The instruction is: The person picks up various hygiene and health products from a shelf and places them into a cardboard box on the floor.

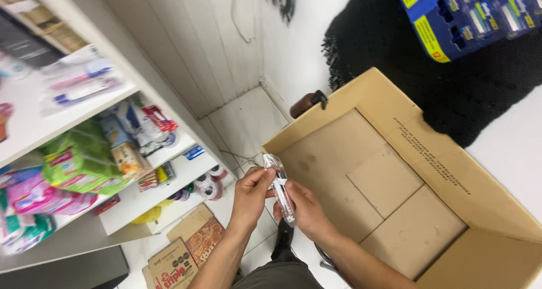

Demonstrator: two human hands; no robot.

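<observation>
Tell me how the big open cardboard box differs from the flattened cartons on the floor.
The open cardboard box stands with its walls up and is plain brown inside; the flattened cartons lie collapsed on the tiles with printed faces. The box looks far larger in this view. Both are brown cardboard.

The open cardboard box [395, 193] stands empty, its flat bottom bare, so there is free room to reach in from above; its tall walls close it off on the far and right sides. Both hands sit just at its near left corner, the left hand [252, 194] and right hand [305, 210] close together around a small clear packet [280, 188]. To the left, white shelves [141, 198] crowded with packets hem in that side. Between shelves and box lies a narrow strip of white tiled floor [243, 119], partly taken up by flattened cartons [183, 255] below
</observation>
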